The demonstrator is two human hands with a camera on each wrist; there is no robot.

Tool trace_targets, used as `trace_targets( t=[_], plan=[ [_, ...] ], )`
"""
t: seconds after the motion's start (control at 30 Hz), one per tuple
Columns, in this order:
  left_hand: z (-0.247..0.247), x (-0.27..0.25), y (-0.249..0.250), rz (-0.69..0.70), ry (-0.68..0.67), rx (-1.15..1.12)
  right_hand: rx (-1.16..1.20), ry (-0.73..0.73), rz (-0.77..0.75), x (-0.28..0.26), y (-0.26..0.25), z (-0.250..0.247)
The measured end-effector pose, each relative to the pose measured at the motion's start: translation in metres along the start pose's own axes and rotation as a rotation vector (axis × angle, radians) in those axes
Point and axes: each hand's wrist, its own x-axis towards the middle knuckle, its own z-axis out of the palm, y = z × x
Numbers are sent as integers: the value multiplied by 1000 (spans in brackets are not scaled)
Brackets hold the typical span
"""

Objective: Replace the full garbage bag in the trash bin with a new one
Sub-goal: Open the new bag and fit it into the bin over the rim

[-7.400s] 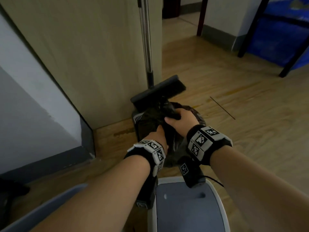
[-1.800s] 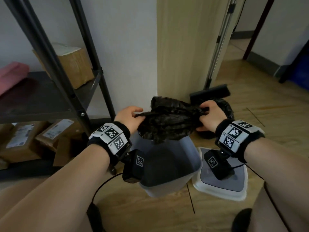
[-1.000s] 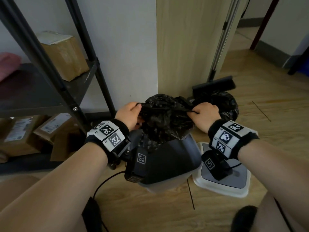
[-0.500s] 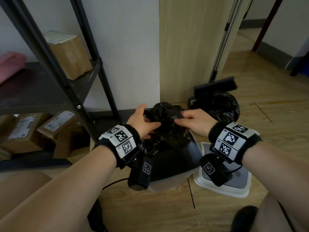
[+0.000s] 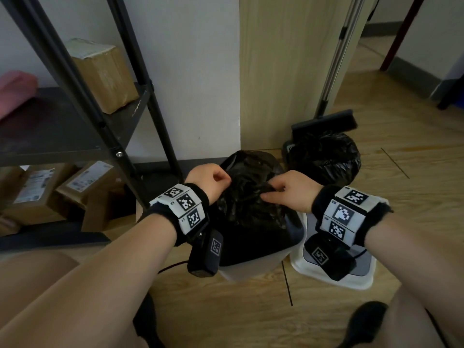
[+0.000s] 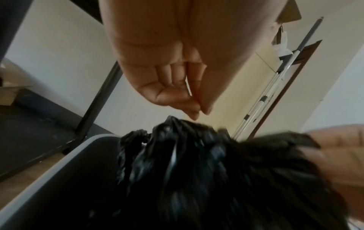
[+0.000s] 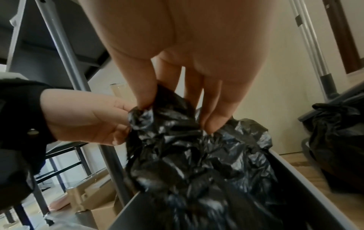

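A crumpled new black garbage bag (image 5: 248, 204) sits in the mouth of the grey trash bin (image 5: 288, 252). My left hand (image 5: 221, 180) is curled at the bag's left top, with thumb and forefinger tips pressed together on its edge (image 6: 199, 114). My right hand (image 5: 273, 190) pinches folds of the bag between thumb and fingers (image 7: 179, 114). In the right wrist view the left hand (image 7: 88, 121) touches the same bunched edge. The full, tied black bag (image 5: 324, 156) lies on the floor at the back right.
The bin's white and grey lid (image 5: 351, 280) lies on the floor right of the bin. A broom (image 5: 326, 121) leans against the wooden panel behind the full bag. A black metal shelf (image 5: 75, 121) with cardboard boxes (image 5: 103, 74) stands close on the left.
The bag was held stretched between my hands above the bin; it now sits lower in the bin mouth. Both hands have come close together at its top, and the left fingers have curled.
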Motion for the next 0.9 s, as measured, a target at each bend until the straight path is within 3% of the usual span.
trace_targets(
  t=[0.07, 0.13, 0.23, 0.27, 0.33, 0.4, 0.47, 0.6, 0.7, 0.8, 0.9],
  plan=[
    [-3, 2, -1, -53, -6, -133, -13, 63, 57, 3, 5, -2],
    [-4, -2, 3, -105, -117, -267, 60, 151, 72, 4, 8, -5],
    [2, -10, 6, -107, -345, -230, 292, 252, 52, 3, 4, -7],
    [5, -12, 8, -77, -354, -145, 367, 272, 53, 3, 2, -8],
    [10, -10, 7, 7, -282, 14, 503, 280, 62, 1, -6, -8],
    [8, -6, 6, 13, -174, 1, 638, 257, 89, -1, -11, -9],
    [1, -2, 6, -17, -69, -116, 721, 267, 144, 0, -11, -11],
    [-12, 5, 7, -147, 57, -498, 596, 403, 358, 8, 5, -16],
    [-20, 3, 13, -240, 81, -802, 511, 285, 507, 11, 15, -11],
    [-25, 5, 10, -295, 106, -971, 883, 123, 639, 10, 11, 0],
    [-27, 6, 6, -298, 108, -1023, 1099, 91, 603, 9, 9, 3]
  ],
)
